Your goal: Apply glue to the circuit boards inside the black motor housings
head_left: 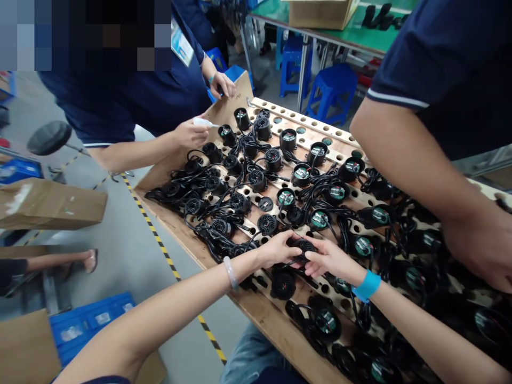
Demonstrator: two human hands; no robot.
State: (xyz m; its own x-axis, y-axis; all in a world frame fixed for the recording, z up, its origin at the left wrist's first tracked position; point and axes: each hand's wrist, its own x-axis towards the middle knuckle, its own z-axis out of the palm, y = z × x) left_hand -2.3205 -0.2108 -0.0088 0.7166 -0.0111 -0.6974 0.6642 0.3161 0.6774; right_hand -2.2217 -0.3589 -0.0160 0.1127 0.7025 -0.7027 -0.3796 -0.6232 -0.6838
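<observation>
My left hand [282, 248] and my right hand [330, 258] close on opposite sides of one round black housing with a slotted grille cover [303, 247]. Its underside is hidden by my fingers. Around it, similar black housings stand in a wooden rack [256, 229] with rows of round holes. Some have grille covers, like the covered housing [283, 284] just below my hands. Others are uncovered and show green circuit boards, like the uncovered housing [320, 218] above my right hand. Coiled black cables [320, 186] lie between them.
Across the rack, a co-worker's hand [191, 133] holds a white bottle with a thin tip [203, 122] at a housing. Another person's arm [416, 165] reaches in from the right. Blue stools [332, 88] and a green table [276, 12] stand behind; cardboard boxes [52, 202] are at left.
</observation>
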